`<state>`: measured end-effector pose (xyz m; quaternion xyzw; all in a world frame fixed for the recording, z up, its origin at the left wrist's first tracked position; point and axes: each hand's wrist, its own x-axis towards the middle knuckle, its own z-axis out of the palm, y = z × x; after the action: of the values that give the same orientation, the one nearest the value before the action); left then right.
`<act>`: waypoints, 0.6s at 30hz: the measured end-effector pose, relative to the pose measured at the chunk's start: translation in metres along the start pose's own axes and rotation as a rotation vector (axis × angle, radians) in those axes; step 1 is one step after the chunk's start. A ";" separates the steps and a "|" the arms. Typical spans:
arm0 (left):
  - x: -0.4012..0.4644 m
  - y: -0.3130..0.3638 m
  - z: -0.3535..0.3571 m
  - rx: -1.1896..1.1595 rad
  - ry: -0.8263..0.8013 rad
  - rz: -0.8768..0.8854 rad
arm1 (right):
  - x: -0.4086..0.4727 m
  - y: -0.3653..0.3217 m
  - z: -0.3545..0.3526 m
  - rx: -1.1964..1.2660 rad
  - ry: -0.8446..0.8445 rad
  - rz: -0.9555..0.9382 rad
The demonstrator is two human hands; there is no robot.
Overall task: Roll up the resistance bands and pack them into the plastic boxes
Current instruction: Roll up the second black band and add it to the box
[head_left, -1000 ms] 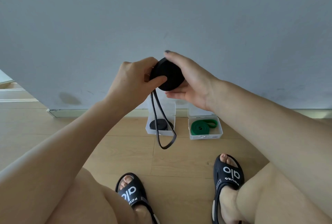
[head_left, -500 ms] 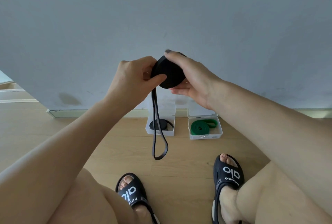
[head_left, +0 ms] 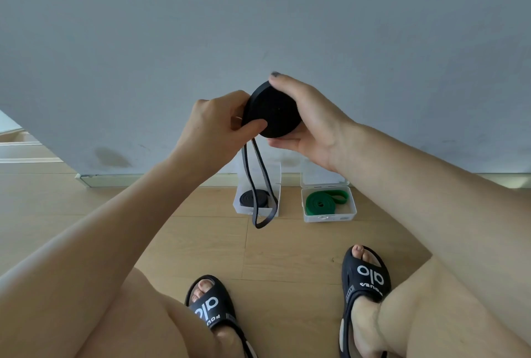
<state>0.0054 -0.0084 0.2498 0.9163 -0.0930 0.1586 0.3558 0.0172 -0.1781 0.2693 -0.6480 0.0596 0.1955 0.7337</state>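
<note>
**Black band coiled in both hands, tail hanging**

The black rubber resistance band (head_left: 271,113), wound into a flat disc, is held at chest height before the grey wall (head_left: 258,12). Right hand (head_left: 313,124) cups the disc, fingers curled round its edge. Left hand (head_left: 212,127) pinches the rim with the thumb. The unrolled loop (head_left: 258,185) hangs over the left clear plastic box (head_left: 240,205), which holds a dark coil. The right clear plastic box (head_left: 349,215) holds a green rolled band (head_left: 319,202).
</note>
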 end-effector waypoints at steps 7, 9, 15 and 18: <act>-0.001 0.002 -0.004 -0.028 0.012 -0.013 | 0.000 0.000 -0.005 0.131 -0.041 0.083; -0.001 0.001 -0.005 -0.012 0.004 -0.005 | -0.003 -0.001 0.000 -0.077 -0.016 0.022; -0.004 0.001 -0.002 -0.044 -0.007 -0.014 | -0.001 0.001 -0.002 0.023 0.004 0.020; -0.003 -0.002 -0.002 -0.007 -0.022 -0.032 | -0.003 -0.001 -0.003 0.282 -0.028 0.085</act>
<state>0.0026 -0.0053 0.2487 0.9180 -0.0828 0.1427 0.3607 0.0152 -0.1818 0.2708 -0.5326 0.1037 0.2248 0.8093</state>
